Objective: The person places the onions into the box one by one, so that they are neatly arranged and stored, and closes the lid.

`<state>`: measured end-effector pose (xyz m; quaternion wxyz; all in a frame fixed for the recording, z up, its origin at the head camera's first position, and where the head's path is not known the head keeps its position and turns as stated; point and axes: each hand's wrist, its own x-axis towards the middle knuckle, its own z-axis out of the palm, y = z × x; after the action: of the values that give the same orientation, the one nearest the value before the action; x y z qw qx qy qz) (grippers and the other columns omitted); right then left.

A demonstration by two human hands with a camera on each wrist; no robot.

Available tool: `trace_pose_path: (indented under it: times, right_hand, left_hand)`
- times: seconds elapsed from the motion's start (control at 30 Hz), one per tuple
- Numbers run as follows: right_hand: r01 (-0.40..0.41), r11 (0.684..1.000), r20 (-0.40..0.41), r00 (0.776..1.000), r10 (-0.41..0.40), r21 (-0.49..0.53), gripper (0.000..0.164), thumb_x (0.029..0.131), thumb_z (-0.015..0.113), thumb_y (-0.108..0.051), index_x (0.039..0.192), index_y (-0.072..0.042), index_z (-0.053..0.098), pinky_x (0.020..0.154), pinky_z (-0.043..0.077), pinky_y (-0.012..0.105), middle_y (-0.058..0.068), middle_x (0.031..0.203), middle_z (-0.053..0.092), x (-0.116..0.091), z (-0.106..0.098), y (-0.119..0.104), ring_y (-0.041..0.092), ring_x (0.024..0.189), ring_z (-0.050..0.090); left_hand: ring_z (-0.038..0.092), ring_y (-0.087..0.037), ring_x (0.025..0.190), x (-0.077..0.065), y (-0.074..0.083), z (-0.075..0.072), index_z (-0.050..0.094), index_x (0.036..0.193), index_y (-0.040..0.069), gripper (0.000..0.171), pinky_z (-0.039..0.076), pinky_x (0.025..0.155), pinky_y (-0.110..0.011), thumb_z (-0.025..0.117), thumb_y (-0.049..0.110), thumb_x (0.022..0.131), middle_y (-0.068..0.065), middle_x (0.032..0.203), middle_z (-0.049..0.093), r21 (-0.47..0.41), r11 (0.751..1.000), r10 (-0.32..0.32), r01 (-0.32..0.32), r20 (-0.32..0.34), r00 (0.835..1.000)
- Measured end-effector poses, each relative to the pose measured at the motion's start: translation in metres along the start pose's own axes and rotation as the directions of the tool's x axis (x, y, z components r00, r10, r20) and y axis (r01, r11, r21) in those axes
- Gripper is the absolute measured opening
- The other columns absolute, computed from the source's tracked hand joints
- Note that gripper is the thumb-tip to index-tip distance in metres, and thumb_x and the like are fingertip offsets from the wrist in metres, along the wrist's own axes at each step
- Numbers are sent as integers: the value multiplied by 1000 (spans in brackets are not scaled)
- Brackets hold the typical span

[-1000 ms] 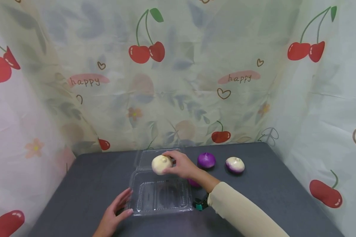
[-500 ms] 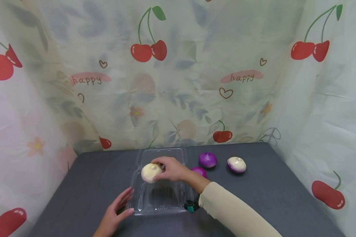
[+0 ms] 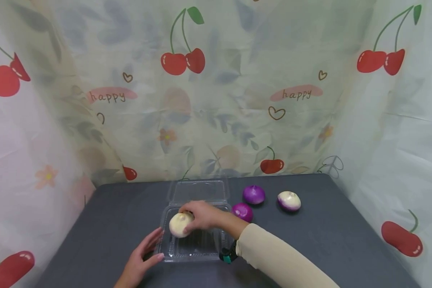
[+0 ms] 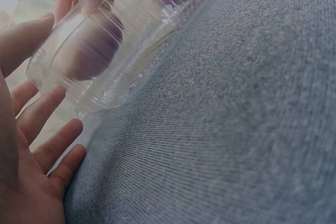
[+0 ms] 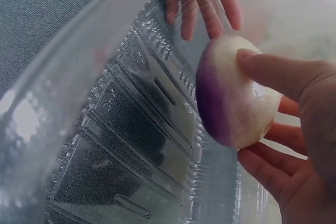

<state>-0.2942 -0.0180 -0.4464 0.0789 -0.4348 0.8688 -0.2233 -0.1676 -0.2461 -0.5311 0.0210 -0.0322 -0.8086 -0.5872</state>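
My right hand (image 3: 201, 216) grips a white and purple turnip (image 3: 180, 225) between thumb and fingers. The turnip is at the left side of an open clear plastic box (image 3: 205, 256), within its walls; in the right wrist view the turnip (image 5: 231, 93) has its purple side toward the box floor. Whether it touches the floor, I cannot tell. My left hand (image 3: 140, 256) is at the box's left edge, its fingers extended and thumb apart. Through the clear wall, the left wrist view shows the turnip (image 4: 94, 48) beside the left fingers.
Right of the box lie two purple onion-like bulbs, a nearer one (image 3: 242, 212) and a farther one (image 3: 253, 195). Another white and purple turnip (image 3: 289, 201) lies farther right. The transparent lid (image 3: 199, 191) is folded back on the dark table (image 3: 122, 224). Patterned curtains (image 3: 216, 100) surround the table.
My right hand has carried the turnip left and nearer to me, down from above the hinge into the box's left side. The left hand has stayed at the box's edge.
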Motion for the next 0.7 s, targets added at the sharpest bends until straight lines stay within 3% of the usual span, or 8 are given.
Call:
trace_pose_path:
  times: [0.43, 0.57, 0.7]
  right_hand:
    - [6, 988, 54, 999, 2, -154, 55, 73, 85, -33, 121, -16, 64, 83, 43, 19, -6, 111, 66, 6, 13, -4, 7, 97, 57]
    - [-42, 970, 30, 998, 51, -239, 56, 73, 85, -38, 122, -21, 65, 80, 44, 23, -7, 110, 60, 5, 13, -6, 10, 98, 51]
    - [-94, 963, 3, 995, 98, -251, 56, 72, 85, -39, 123, -26, 66, 77, 45, 26, -6, 107, 54, 5, 13, -6, 10, 95, 49]
  left_hand:
    - [51, -18, 125, -1, -2, -1, 48, 142, 15, 60, 42, 97, -32, 73, 18, 88, -6, 139, 55, -3, 1000, 1, -1, 2, 1000]
    - [50, -20, 126, -1, 0, 0, 48, 142, 17, 60, 41, 99, -37, 73, 20, 87, -4, 139, 55, -1, 1000, -28, 28, -2, 1000]
    - [49, -24, 127, -2, 2, 0, 47, 143, 14, 61, 41, 99, -38, 72, 18, 88, -7, 139, 55, 4, 1000, 4, -4, 1, 1000]
